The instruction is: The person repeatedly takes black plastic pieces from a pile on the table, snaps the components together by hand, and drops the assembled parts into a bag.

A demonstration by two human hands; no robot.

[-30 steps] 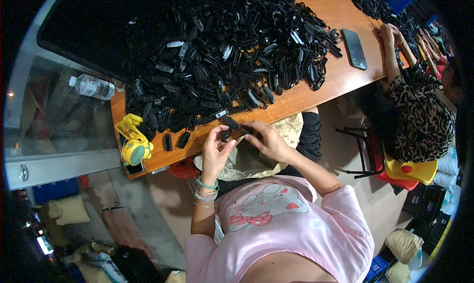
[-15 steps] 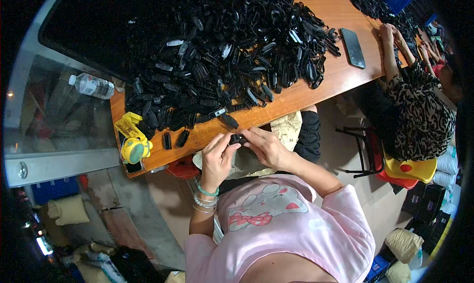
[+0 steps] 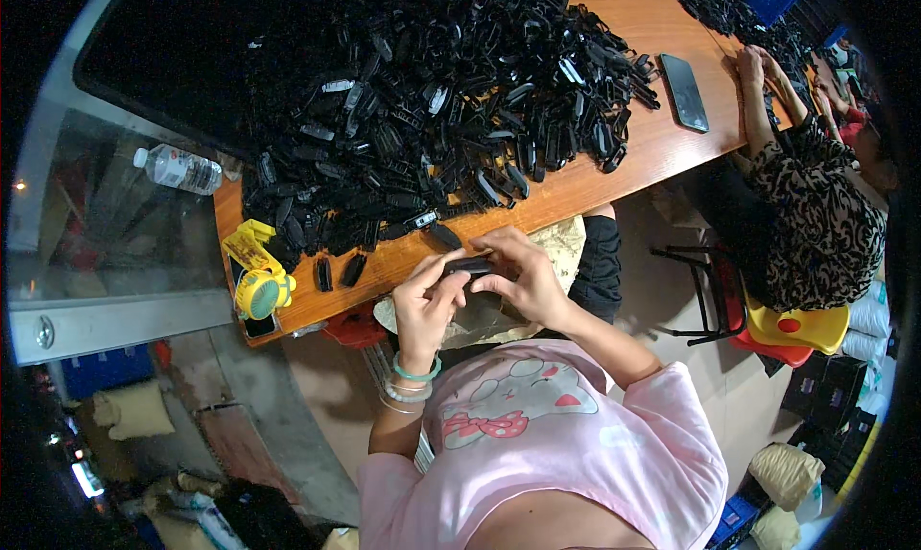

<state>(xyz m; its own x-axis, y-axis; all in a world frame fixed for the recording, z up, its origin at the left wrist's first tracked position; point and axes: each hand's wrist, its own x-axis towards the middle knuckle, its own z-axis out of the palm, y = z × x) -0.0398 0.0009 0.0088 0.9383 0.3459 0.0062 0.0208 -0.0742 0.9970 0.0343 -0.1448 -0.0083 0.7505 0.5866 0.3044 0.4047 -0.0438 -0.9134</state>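
Note:
Just off the table's near edge, a small, long black plastic piece [image 3: 470, 265] lies sideways between my hands. My left hand [image 3: 428, 299] pinches its left end with thumb and fingers; a green bangle and pale bracelets ring that wrist. At the other end, my right hand [image 3: 531, 280] has its fingers curled over the piece, the thumb lower and apart from them. A large heap of similar black pieces [image 3: 413, 118] covers the table [image 3: 552, 205] beyond. Nearer lie two separate black pieces [image 3: 338, 272], left of my left hand.
A yellow handheld fan [image 3: 261, 289] stands at the table's left corner, and a clear bottle [image 3: 180, 169] lies beyond it. A dark phone [image 3: 683, 93] rests right of the heap. Another person [image 3: 815, 214] works at the right, near a yellow and red stool [image 3: 798, 327].
The black piece has turned to show its long side between my hands. My right thumb has come away from the fingers, and that hand has opened a little wider.

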